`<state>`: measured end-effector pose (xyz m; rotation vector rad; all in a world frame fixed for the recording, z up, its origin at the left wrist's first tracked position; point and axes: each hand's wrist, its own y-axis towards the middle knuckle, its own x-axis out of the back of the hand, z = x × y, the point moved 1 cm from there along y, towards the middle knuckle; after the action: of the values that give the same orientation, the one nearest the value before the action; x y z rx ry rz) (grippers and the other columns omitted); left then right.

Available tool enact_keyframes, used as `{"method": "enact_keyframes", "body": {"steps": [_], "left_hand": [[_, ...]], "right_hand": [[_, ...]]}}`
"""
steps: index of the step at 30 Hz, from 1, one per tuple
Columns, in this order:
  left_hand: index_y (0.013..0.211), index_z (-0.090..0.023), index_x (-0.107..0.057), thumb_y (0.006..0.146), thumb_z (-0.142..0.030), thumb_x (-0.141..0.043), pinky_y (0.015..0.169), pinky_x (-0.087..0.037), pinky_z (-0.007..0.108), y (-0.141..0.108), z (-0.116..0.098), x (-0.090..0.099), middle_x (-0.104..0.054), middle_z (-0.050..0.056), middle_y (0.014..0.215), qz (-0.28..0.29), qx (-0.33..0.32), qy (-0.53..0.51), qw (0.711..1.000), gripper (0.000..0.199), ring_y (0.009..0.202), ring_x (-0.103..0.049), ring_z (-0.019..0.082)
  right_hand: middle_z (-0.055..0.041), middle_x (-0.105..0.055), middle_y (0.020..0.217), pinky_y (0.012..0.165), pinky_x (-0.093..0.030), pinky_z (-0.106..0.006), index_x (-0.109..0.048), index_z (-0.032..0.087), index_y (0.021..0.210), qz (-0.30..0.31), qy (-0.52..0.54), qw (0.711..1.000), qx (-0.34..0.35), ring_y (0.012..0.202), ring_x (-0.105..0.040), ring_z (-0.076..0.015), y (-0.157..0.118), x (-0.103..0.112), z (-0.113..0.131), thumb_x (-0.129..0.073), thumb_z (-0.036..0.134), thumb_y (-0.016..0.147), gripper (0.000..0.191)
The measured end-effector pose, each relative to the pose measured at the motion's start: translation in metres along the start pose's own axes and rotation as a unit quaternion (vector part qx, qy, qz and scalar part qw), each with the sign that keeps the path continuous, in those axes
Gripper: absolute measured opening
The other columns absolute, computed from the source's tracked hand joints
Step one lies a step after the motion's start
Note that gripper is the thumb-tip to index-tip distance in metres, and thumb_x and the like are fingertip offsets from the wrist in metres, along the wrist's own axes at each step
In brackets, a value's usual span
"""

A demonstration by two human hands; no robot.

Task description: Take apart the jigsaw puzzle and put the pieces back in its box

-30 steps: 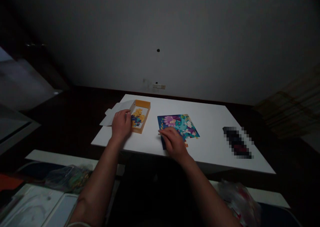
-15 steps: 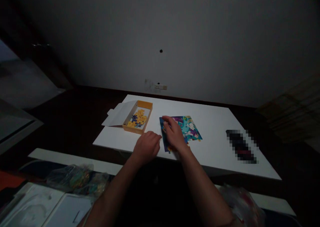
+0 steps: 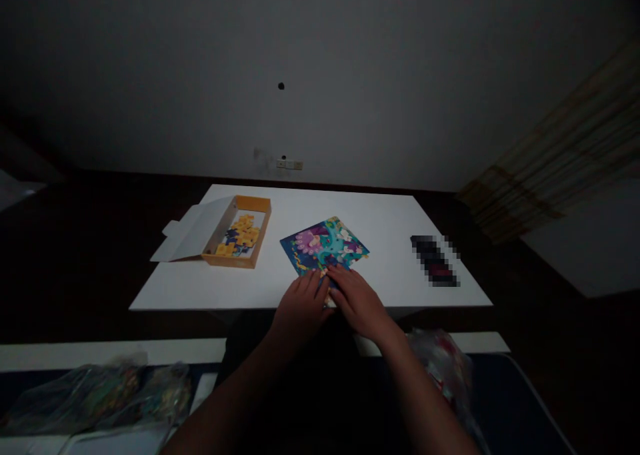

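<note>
A partly joined jigsaw puzzle (image 3: 327,240) with a colourful purple, teal and blue picture lies turned at an angle on the white table. My left hand (image 3: 303,303) is closed on its near corner, fingers bent over the edge. Close beside it, my right hand (image 3: 359,300) grips the same corner from the right, its thumb toward the left hand. Between the two hands a small bit of the puzzle shows; the fingers hide the rest of that corner. To the left, an open cardboard box (image 3: 233,261) holds several loose yellow and dark blue puzzle pieces (image 3: 240,236).
A blurred-out dark object (image 3: 434,261) lies on the right of the white table (image 3: 165,288). The box's lid flap (image 3: 193,231) spreads leftward. Clear plastic bags sit on the bench at the lower left (image 3: 100,395) and lower right (image 3: 443,358). A wall stands behind.
My left hand has come right onto the puzzle, and my right hand has shifted to its near corner. The puzzle has turned on the table. The camera view has swung right.
</note>
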<state>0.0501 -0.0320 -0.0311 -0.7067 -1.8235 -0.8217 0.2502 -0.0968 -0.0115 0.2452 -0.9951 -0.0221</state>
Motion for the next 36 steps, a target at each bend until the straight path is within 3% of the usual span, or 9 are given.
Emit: {"method": "enact_keyframes", "body": {"steps": [6, 10, 15, 18, 22, 27, 30, 33, 36], "left_hand": [[0.149, -0.028, -0.077, 0.112, -0.033, -0.065, 0.099, -0.065, 0.06, 0.005, -0.008, 0.01, -0.08, 0.019, 0.136, 0.022, -0.022, 0.01, 0.999, 0.039, 0.12, -0.078, 0.043], [0.132, -0.025, -0.082, 0.116, -0.031, -0.059, 0.097, -0.065, 0.056, 0.021, -0.004, 0.022, -0.082, 0.018, 0.122, 0.016, -0.046, 0.019, 0.999, 0.029, 0.117, -0.077, 0.04], [0.131, -0.019, -0.082, 0.121, -0.033, -0.053, 0.104, -0.064, 0.045, 0.038, 0.01, 0.031, -0.084, 0.015, 0.121, 0.013, -0.028, -0.021, 0.999, 0.033, 0.114, -0.079, 0.033], [0.135, -0.021, -0.081, 0.121, -0.032, -0.051, 0.105, -0.064, 0.043, 0.042, 0.027, 0.047, -0.085, 0.013, 0.126, 0.006, 0.032, -0.018, 0.999, 0.035, 0.118, -0.079, 0.031], [0.16, -0.018, -0.07, 0.116, -0.025, -0.051, 0.113, -0.06, 0.053, 0.038, 0.058, 0.092, -0.08, 0.019, 0.143, -0.047, 0.136, 0.069, 0.987, 0.049, 0.129, -0.075, 0.037], [0.167, -0.015, -0.065, 0.111, -0.027, -0.048, 0.108, -0.059, 0.065, 0.025, 0.102, 0.144, -0.071, 0.025, 0.153, -0.077, 0.255, 0.152, 0.952, 0.06, 0.135, -0.068, 0.048], [0.165, -0.013, -0.067, 0.112, -0.031, -0.044, 0.109, -0.057, 0.07, 0.018, 0.127, 0.153, -0.069, 0.027, 0.157, -0.063, 0.288, 0.16, 0.942, 0.061, 0.135, -0.067, 0.051], [0.164, -0.009, -0.067, 0.109, -0.031, -0.046, 0.114, -0.055, 0.072, 0.014, 0.14, 0.149, -0.067, 0.028, 0.161, -0.047, 0.285, 0.141, 0.947, 0.062, 0.139, -0.064, 0.053], [0.158, -0.009, -0.071, 0.106, -0.031, -0.055, 0.124, -0.05, 0.072, 0.01, 0.128, 0.14, -0.06, 0.027, 0.17, -0.142, 0.24, 0.137, 0.95, 0.059, 0.153, -0.053, 0.053]], "right_hand": [[-0.0063, -0.077, 0.16, 0.139, -0.047, -0.064, -0.076, 0.035, 0.156, -0.037, 0.068, 0.997, 0.0, 0.155, -0.069, -0.0304, -0.008, 0.005, -0.008, -0.044, 0.03, 0.12, 0.048], [-0.008, -0.082, 0.152, 0.134, -0.052, -0.065, -0.078, 0.033, 0.152, -0.079, 0.074, 0.994, -0.006, 0.145, -0.076, -0.0322, -0.011, 0.0, -0.01, -0.044, 0.032, 0.119, 0.047], [-0.0109, -0.082, 0.151, 0.122, -0.064, -0.055, -0.073, 0.03, 0.158, -0.091, 0.065, 0.994, -0.005, 0.141, -0.078, -0.0315, -0.012, 0.004, -0.011, -0.046, 0.035, 0.119, 0.048], [-0.0124, -0.072, 0.166, 0.133, -0.054, -0.058, -0.067, 0.028, 0.166, -0.054, 0.003, 0.998, 0.036, 0.155, -0.068, -0.0344, -0.014, 0.004, -0.006, -0.066, 0.037, 0.112, 0.055], [-0.015, -0.061, 0.178, 0.135, -0.049, -0.065, -0.067, 0.024, 0.167, -0.024, -0.112, 0.989, 0.089, 0.166, -0.056, -0.0422, -0.017, -0.005, -0.002, -0.088, 0.038, 0.101, 0.071], [-0.0091, -0.076, 0.161, 0.124, -0.059, -0.059, -0.074, 0.031, 0.16, -0.094, -0.158, 0.975, 0.122, 0.154, -0.069, -0.0373, -0.023, -0.026, -0.013, -0.086, 0.04, 0.108, 0.054], [-0.0066, -0.082, 0.152, 0.116, -0.062, -0.055, -0.08, 0.034, 0.149, -0.146, -0.152, 0.968, 0.138, 0.145, -0.075, -0.0346, -0.028, -0.035, -0.019, -0.084, 0.04, 0.11, 0.04], [-0.0048, -0.086, 0.145, 0.106, -0.065, -0.052, -0.084, 0.035, 0.142, -0.165, -0.145, 0.964, 0.15, 0.137, -0.08, -0.0324, -0.03, -0.039, -0.021, -0.082, 0.038, 0.111, 0.031], [-0.0014, -0.088, 0.138, 0.097, -0.065, -0.05, -0.086, 0.04, 0.137, -0.18, -0.131, 0.961, 0.163, 0.129, -0.083, -0.0298, -0.033, -0.04, -0.023, -0.08, 0.035, 0.113, 0.025]]}}
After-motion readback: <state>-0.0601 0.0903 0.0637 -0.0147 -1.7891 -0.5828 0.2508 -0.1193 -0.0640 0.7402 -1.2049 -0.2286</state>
